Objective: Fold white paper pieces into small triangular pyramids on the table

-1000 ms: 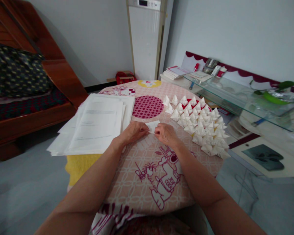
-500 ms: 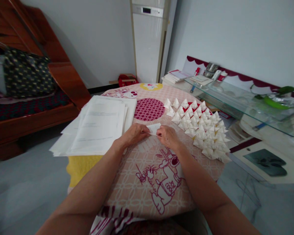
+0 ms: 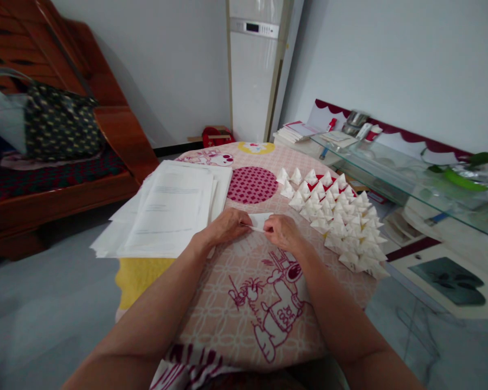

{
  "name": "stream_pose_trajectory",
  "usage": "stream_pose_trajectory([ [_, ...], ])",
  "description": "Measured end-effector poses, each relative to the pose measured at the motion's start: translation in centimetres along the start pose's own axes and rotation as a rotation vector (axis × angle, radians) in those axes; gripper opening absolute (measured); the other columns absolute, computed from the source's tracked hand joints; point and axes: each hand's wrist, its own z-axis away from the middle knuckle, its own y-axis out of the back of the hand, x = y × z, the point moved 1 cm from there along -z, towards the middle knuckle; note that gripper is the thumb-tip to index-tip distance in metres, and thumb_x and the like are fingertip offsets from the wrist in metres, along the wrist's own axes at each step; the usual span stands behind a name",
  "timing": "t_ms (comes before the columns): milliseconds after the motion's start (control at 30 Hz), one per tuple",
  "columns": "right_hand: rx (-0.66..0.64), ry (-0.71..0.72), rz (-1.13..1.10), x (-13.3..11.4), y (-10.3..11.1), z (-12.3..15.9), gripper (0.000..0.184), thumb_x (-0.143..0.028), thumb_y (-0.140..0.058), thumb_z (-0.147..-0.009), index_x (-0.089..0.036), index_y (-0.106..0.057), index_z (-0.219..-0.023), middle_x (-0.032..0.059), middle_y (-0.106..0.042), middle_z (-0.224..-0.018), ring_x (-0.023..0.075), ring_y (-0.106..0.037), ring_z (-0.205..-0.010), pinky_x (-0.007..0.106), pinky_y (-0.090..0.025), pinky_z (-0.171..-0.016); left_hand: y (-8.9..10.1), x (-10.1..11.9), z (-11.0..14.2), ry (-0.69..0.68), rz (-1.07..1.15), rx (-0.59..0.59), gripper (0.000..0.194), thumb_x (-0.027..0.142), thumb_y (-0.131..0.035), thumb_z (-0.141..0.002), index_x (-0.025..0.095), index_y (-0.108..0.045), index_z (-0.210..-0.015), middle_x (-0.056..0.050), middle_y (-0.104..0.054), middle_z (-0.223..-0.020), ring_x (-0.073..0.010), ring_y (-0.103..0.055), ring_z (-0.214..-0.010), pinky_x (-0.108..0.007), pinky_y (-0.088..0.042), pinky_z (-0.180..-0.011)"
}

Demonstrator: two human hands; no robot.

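A small white sheet of paper (image 3: 260, 221) is stretched between my two hands, just above the table. My left hand (image 3: 231, 225) pinches its left edge, fingers closed. On the right edge, my right hand (image 3: 282, 230) grips the paper between thumb and fingers. The near edge looks folded, but my fingers cover the corners. Rows of folded white paper pieces with pointed tips (image 3: 337, 216) stand to the right of my right hand. Beyond my left hand lies a stack of large printed paper sheets (image 3: 166, 206).
A patterned pink tablecloth (image 3: 211, 319) covers the round table. At right is a glass-topped cabinet (image 3: 406, 179) with cups and a green bowl. A wooden bench (image 3: 117, 130) holding a dark patterned bag (image 3: 61, 124) stands at left. A white floor-standing unit (image 3: 252, 81) is at the back.
The paper between my hands now shows more of its flat face and its near edge has tilted. Both hands keep hold of it. The whole view has shifted slightly.
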Motion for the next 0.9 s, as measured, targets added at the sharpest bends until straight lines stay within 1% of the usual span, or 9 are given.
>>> stream_pose_trajectory([
  [133,0.018,0.018,-0.017,0.2,0.0,0.1,0.020,-0.014,-0.060,-0.086,-0.015,-0.079,-0.080,0.0081,-0.072,-0.084,0.0160,-0.056,-0.073,0.029,-0.034,-0.066,0.1,0.3,0.0,0.028,0.022,-0.020,0.017,0.012,-0.060,-0.082,0.015,-0.077,-0.081,-0.005,-0.076,-0.083,-0.0150,-0.066,-0.075,-0.022,-0.046,-0.068],
  [233,0.018,0.017,-0.027,0.1,0.1,0.1,0.021,-0.013,-0.060,-0.086,-0.016,-0.079,-0.078,0.0075,-0.072,-0.084,0.0156,-0.056,-0.072,0.029,-0.033,-0.066,0.2,0.3,0.0,0.030,0.054,-0.035,0.019,0.013,-0.059,-0.083,0.016,-0.077,-0.080,-0.005,-0.076,-0.082,-0.0151,-0.066,-0.076,-0.022,-0.046,-0.068],
  [467,-0.004,-0.005,-0.076,0.0,0.4,0.1,0.020,-0.012,-0.061,-0.084,-0.015,-0.080,-0.078,0.0074,-0.073,-0.083,0.0151,-0.057,-0.072,0.028,-0.035,-0.066,0.5,-0.4,0.2,0.063,0.113,-0.036,0.017,0.014,-0.061,-0.079,0.016,-0.078,-0.083,-0.004,-0.075,-0.082,-0.0145,-0.064,-0.074,-0.022,-0.045,-0.069],
  [700,-0.015,-0.005,-0.078,0.0,0.4,0.2,0.017,-0.014,-0.064,-0.085,-0.016,-0.080,-0.081,0.0076,-0.074,-0.085,0.0149,-0.058,-0.073,0.028,-0.034,-0.066,0.9,-0.7,0.4,0.089,0.172,-0.076,0.016,0.017,-0.061,-0.077,0.015,-0.077,-0.077,-0.002,-0.072,-0.074,-0.0129,-0.060,-0.069,-0.021,-0.041,-0.063],
  [900,-0.009,0.028,-0.132,-0.4,0.1,0.0,0.015,-0.016,-0.067,-0.086,-0.016,-0.080,-0.079,0.0059,-0.072,-0.084,0.0140,-0.056,-0.073,0.027,-0.034,-0.066,0.8,-1.0,0.6,0.081,0.245,-0.064,0.017,0.019,-0.060,-0.077,0.015,-0.077,-0.078,-0.001,-0.068,-0.070,-0.0116,-0.056,-0.064,-0.020,-0.038,-0.058],
])
